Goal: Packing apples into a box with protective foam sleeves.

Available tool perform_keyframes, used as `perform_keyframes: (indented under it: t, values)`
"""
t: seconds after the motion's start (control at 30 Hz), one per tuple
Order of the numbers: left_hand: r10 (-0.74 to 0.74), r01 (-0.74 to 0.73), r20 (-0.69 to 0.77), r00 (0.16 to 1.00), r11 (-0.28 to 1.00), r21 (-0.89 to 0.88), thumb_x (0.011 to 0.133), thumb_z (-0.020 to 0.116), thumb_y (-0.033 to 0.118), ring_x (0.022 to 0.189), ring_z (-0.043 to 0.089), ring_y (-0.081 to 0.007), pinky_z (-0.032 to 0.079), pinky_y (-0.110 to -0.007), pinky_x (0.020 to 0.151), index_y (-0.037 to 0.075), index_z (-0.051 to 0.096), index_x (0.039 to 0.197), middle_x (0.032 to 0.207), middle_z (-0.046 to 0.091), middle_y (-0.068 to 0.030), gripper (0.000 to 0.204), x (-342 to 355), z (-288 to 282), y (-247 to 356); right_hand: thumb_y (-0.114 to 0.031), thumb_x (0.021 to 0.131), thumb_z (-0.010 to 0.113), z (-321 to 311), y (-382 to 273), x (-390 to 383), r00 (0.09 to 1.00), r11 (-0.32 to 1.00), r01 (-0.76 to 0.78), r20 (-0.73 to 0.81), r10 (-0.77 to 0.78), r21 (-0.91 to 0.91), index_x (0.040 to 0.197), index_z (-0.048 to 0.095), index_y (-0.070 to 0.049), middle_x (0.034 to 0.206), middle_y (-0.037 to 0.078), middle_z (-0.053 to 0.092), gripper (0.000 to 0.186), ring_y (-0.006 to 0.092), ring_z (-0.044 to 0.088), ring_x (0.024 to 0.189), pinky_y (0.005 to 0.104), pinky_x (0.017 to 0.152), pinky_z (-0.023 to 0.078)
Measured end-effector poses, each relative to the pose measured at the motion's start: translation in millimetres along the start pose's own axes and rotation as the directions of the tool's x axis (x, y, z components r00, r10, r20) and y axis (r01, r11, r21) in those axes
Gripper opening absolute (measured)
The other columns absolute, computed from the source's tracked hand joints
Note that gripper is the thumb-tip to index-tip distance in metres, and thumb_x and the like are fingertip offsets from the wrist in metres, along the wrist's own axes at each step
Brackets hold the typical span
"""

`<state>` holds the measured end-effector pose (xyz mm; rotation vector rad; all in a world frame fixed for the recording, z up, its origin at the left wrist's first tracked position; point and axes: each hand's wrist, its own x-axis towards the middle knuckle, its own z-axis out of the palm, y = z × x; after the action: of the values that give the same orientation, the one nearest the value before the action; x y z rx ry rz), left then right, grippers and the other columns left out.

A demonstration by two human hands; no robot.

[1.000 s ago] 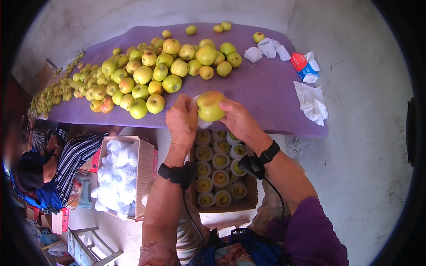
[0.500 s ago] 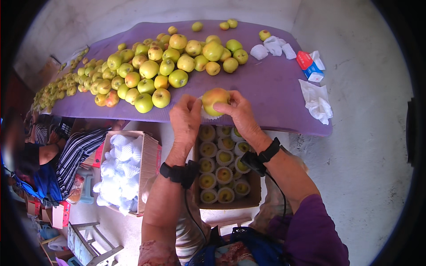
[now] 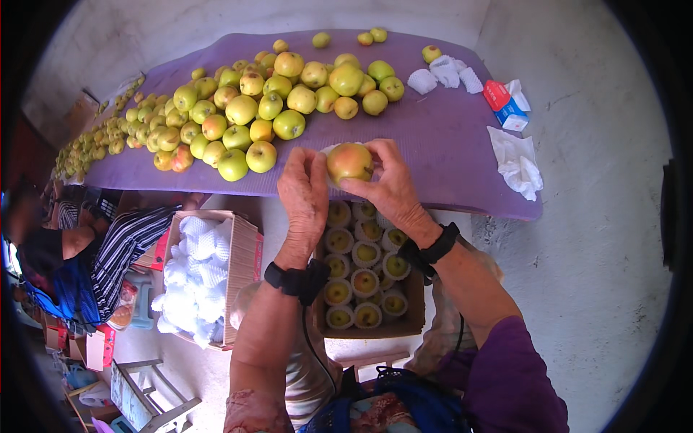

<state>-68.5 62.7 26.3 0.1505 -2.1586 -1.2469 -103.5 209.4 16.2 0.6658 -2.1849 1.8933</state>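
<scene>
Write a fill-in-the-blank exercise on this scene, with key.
1. The held fruit in the right hand is an ____.
2. The tabletop under the loose fruit is ____ in colour.
3. The box of white foam nets stands to the ____ of the carton of packed fruit.
Missing words: apple; purple; left.

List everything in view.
Long table: one, purple, ahead
Open cardboard cartons: two, brown, table's near side
Held round apple: one, yellow-red, centre
Foam net: one, white, at its left
Loose round apples: many, yellow-green, table
Netted apples: over a dozen, yellow-green, middle carton
Spare foam nets: many, white, left carton, table
Tissue box: one, red-blue, table's right
Crumpled tissue: one, white, nearby
Other person: one, striped trousers, left
Chair: one, pale, lower left, amid clutter
Wristbands: two, black, wrists
Left hand: one, bare, at net
Right hand: one, bare, on apple
</scene>
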Motion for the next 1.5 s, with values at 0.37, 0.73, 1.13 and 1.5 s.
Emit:
perform_keyframes:
  t: [0.37,0.73,1.13,1.5]
  values:
    - [0.118,-0.114,-0.023,0.993,0.985,0.131,0.089,0.057,0.015,0.069,0.059,-0.0364,0.046,-0.042,0.062,0.005,0.056,0.085,0.075,0.059,-0.0152,0.011,-1,3,-2,-0.027,0.062,0.082,-1,-2,0,0.996,0.986,0.084,-0.024,-0.088,-0.142,0.105,0.051,0.000,0.104,0.014,0.049,0.059,0.0281,0.051,0.098,0.0364,0.085,0.043]
    - [0.135,-0.134,0.022,0.991,0.990,-0.051,0.087,0.062,0.016,0.071,0.059,-0.0286,0.047,-0.037,0.065,0.003,0.054,0.088,0.082,0.059,-0.0119,0.015,4,0,-30,-0.025,0.061,0.081,-3,-9,1,0.972,0.947,0.235,0.065,-0.226,-0.221,0.106,0.050,0.001,0.105,0.015,0.049,0.061,0.0314,0.050,0.100,0.0388,0.087,0.043]
    - [-0.137,0.222,0.458,0.878,0.965,-0.137,0.069,0.080,0.036,0.095,0.061,-0.0246,0.050,-0.033,0.084,-0.005,0.047,0.127,0.102,0.061,-0.0190,0.078,11,-11,-12,-0.020,0.058,0.081,-11,-6,4,0.927,0.900,0.339,0.260,-0.271,-0.274,0.108,0.052,0.000,0.104,0.017,0.051,0.061,0.0352,0.051,0.099,0.0406,0.089,0.043]
    - [-0.189,0.503,0.533,0.825,0.676,-0.539,0.079,0.069,0.036,0.090,0.061,-0.0146,0.050,-0.027,0.066,0.002,0.043,0.134,0.112,0.059,-0.0081,0.069,11,-22,-4,-0.014,0.082,0.072,-23,-1,12,0.970,0.897,-0.157,0.235,0.061,0.414,0.118,0.053,-0.001,0.114,0.009,0.056,0.043,0.0159,0.055,0.105,0.0308,0.088,0.047]
